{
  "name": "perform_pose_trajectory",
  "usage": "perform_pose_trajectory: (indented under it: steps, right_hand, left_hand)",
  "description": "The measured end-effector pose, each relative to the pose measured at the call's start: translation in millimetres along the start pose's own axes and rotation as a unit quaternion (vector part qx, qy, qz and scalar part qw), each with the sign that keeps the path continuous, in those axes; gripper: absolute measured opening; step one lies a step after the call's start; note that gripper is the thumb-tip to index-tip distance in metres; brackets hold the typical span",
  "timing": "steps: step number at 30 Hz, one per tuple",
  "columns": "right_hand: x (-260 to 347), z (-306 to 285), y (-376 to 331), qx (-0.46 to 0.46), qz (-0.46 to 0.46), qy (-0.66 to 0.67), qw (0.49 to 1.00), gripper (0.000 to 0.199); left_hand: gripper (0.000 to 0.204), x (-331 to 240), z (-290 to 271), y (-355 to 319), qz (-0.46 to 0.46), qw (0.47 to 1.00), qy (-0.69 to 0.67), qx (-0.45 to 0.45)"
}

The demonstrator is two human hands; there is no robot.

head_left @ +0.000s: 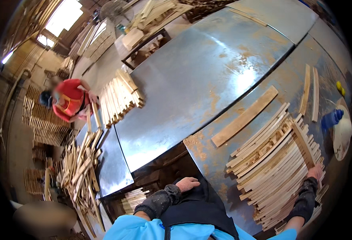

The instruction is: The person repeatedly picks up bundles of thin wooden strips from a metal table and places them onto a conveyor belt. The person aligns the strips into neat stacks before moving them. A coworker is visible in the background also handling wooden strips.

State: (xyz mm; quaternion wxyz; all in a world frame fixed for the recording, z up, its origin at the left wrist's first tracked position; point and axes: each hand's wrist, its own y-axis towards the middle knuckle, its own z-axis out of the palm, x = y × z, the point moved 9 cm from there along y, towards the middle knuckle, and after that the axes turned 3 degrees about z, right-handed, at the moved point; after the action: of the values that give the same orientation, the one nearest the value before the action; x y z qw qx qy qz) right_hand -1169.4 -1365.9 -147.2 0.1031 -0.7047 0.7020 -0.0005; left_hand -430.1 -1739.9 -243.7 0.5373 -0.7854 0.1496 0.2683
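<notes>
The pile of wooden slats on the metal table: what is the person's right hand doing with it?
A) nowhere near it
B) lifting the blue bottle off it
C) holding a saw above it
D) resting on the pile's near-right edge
D: the right hand lies on the near-right edge of the pile of wooden slats, while the left hand rests by the dark apron.

I wear a bright light-blue top, seen at the lower edge of the view, with a dark apron or bib over its middle. Both my forearms are covered by dark knitted sleeves, dusted and flecked pale with sawdust, ending at the wrists. My left hand (187, 184) and right hand (315, 172) are bare, fingers uncovered, without gloves.
</notes>
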Motion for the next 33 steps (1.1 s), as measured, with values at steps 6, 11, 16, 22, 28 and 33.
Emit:
perform_pose_trajectory:
  steps: [6, 11, 16, 22, 28, 33]
  right_hand:
    - [13, -4, -2, -0.013, -0.015, -0.05, 0.999, 0.055]
    - [32, -13, 7, -0.035, -0.087, -0.011, 0.996, 0.06]
    - [78, -26, 5, -0.08, -0.154, 0.062, 0.983, 0.059]
    - [225, -44, -86, -0.031, -0.287, 0.209, 0.934, 0.061]
    - [389, -76, -256, 0.116, -0.444, 0.203, 0.865, 0.06]
    - [514, -16, -367, 0.131, -0.573, 0.192, 0.786, 0.058]
  left_hand:
    - [0.057, 8, 16, 2, -0.042, 0.998, -0.042, -0.004]
    - [0.057, 27, 15, 11, -0.015, 0.998, -0.052, -0.019]
    - [0.057, 28, 5, 12, 0.076, 0.995, -0.06, -0.031]
    - [0.059, 57, -14, -12, 0.022, 0.978, -0.185, -0.089]
    - [0.061, 136, -29, -28, 0.108, 0.97, -0.163, -0.148]
    - [0.056, 196, -69, -84, 0.009, 0.915, -0.339, -0.218]
